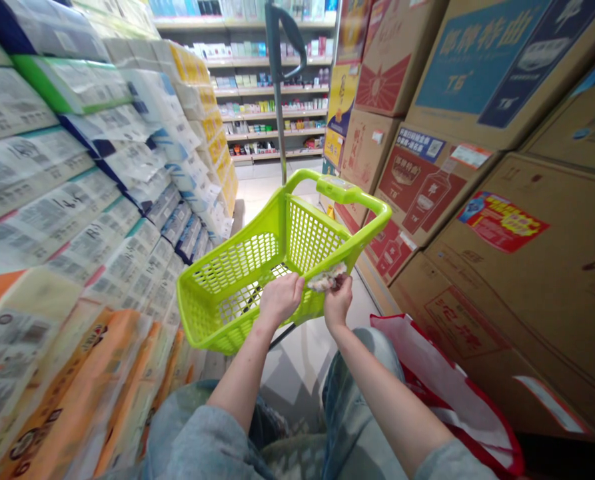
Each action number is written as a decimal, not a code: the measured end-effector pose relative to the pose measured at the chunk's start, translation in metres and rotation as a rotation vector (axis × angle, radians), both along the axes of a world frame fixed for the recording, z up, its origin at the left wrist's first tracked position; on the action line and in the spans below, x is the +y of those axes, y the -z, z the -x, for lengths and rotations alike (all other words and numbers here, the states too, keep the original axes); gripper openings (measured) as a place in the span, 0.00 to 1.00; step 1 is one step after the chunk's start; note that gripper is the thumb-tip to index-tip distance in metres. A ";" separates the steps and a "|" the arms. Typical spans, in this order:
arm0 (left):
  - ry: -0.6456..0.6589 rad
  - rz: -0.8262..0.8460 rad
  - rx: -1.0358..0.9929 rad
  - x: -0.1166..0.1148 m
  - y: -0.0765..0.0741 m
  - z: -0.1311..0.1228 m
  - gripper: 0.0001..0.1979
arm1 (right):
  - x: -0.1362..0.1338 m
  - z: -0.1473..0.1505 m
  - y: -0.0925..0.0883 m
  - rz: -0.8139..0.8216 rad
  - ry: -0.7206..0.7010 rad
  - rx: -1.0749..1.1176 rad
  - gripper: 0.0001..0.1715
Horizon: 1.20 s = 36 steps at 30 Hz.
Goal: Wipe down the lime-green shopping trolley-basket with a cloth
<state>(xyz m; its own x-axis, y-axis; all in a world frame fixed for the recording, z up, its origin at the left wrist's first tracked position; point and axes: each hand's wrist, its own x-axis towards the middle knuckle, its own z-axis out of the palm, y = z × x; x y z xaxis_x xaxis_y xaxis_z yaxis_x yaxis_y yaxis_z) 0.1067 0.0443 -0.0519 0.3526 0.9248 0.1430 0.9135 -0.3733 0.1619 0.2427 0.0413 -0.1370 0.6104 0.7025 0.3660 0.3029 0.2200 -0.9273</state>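
A lime-green plastic shopping cart basket (237, 263) with a perforated wall stands tilted in front of my knees. I see nothing lying inside it. My left hand (281, 298) is closed over its near rim, knuckles up. Just to the right, my right hand (338, 301) is closed on a crumpled whitish cloth (327, 278) with darker spots, which lies against the outside of the cart near the handle end. The fingertips of the right hand are partly hidden by the cloth. The cart's green handle (344, 192) arches beyond both hands.
Stacked packs of tissue paper (102, 153) line the left side. Cardboard boxes (457, 180) rise on the right. A red and white bag (442, 387) sits by my right knee. A grey upright pole (279, 113) and stocked shelves (267, 87) stand ahead.
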 end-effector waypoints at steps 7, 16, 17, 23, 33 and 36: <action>0.006 -0.018 -0.001 0.003 0.001 0.003 0.21 | -0.017 0.021 0.003 -0.106 -0.265 -0.388 0.08; -0.031 0.003 -0.001 0.002 0.001 0.009 0.22 | -0.006 -0.032 0.052 0.120 -0.147 -0.235 0.11; -0.036 0.006 0.000 0.002 0.001 0.009 0.23 | -0.006 -0.036 0.057 0.155 -0.139 -0.218 0.11; -0.041 0.036 -0.004 0.001 -0.001 0.007 0.23 | -0.002 -0.039 0.045 0.237 -0.001 -0.012 0.14; -0.016 -0.008 0.004 -0.002 0.000 0.009 0.23 | 0.010 -0.056 -0.032 -0.122 0.248 0.005 0.18; -0.021 -0.004 0.007 -0.003 0.000 0.008 0.22 | 0.013 -0.059 -0.005 -0.011 0.293 0.014 0.16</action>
<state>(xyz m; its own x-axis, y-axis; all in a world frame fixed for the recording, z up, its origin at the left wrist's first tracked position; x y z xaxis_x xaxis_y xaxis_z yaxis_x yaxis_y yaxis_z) 0.0985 0.0415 -0.0519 0.3338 0.9315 0.1441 0.9224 -0.3544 0.1539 0.3014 0.0547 -0.1319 0.7918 0.4917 0.3624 0.3420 0.1347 -0.9300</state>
